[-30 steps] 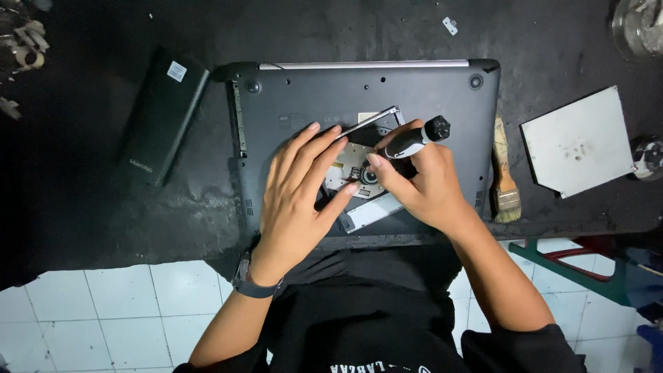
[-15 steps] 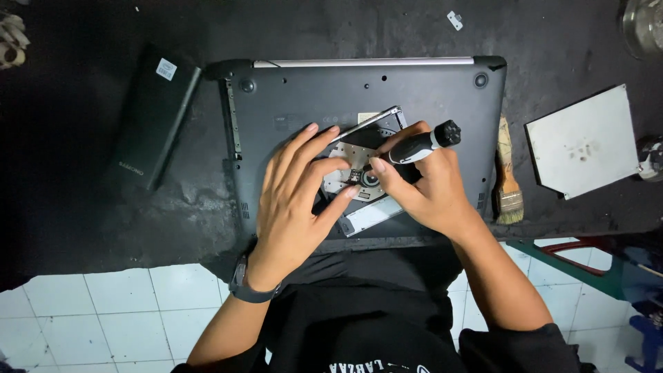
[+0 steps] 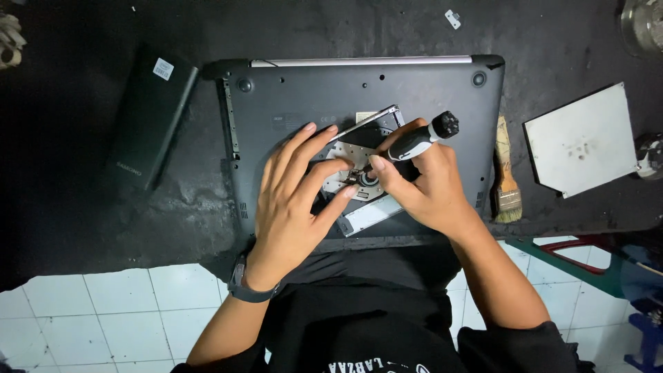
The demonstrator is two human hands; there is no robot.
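In the head view, the right hand is clenched around a screwdriver with a grey and black handle. The long axis of the tool runs diagonally: the black knurled cap points to the far right, and the tip end points down to the near left, toward the middle of a small metal optical drive; the tip itself is hidden behind the fingers. The handle sticks out of the fist on the far side, above the knuckles. The left hand lies flat with spread fingers, grasping nothing, and its fingertips press on the left part of the drive. This drive is thin, silver and rectangular, and it rests tilted on the matte dark grey bottom of an upturned laptop. The laptop lies on a rough black table. To the left lies a long black battery. To the right lie a paint brush with a wooden handle and a flat white plate.
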